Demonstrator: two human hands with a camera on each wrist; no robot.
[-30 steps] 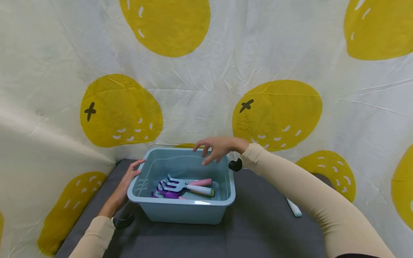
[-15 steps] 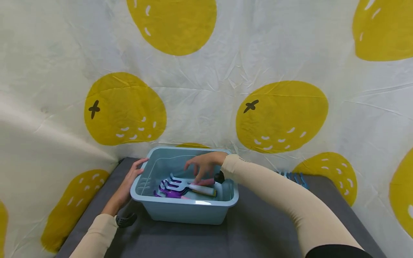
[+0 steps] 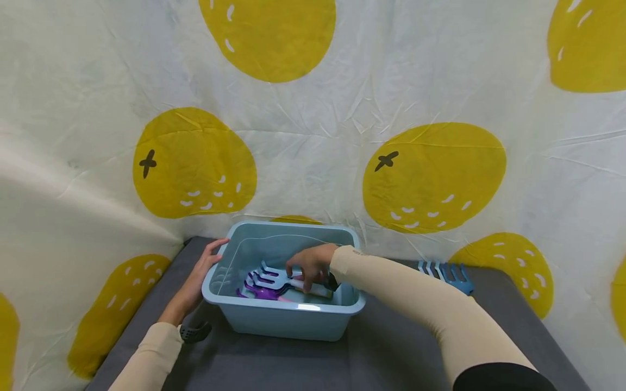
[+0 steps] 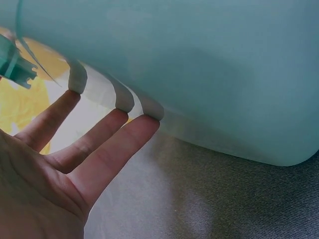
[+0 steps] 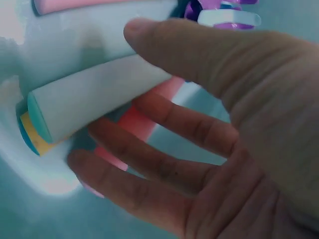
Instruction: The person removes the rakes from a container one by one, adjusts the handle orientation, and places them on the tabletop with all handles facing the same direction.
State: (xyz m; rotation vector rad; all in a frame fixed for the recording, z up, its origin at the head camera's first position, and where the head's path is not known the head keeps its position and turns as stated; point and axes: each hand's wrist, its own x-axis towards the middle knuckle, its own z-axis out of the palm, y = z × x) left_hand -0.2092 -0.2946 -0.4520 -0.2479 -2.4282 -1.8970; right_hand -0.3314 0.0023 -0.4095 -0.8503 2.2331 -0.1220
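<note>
My left hand (image 3: 198, 277) rests at the left rim of a pale blue plastic tub (image 3: 288, 322); its straight fingertips touch the tub in the left wrist view. Inside the tub, my right hand (image 3: 312, 264) reaches down over a light blue hand rake (image 3: 271, 278) with a white handle. The right wrist view has that white handle (image 5: 94, 97) between my thumb and fingertips, the fingers loosely bent along its lower edge and the thumb extended over it. A purple hand rake (image 3: 261, 293) and pink handles (image 5: 142, 122) lie beneath or beside it. A yellow-banded handle end shows under the white one.
Blue hand rakes (image 3: 457, 278) lie at the back right of the grey-covered table (image 3: 274, 364), partly hidden by my right sleeve. A white curtain (image 3: 313, 174) with yellow fruit prints hangs close behind the tub.
My right hand has come down from above the tub's back rim to the rake handles inside. My left hand stays at the left rim. The view has shifted slightly.
</note>
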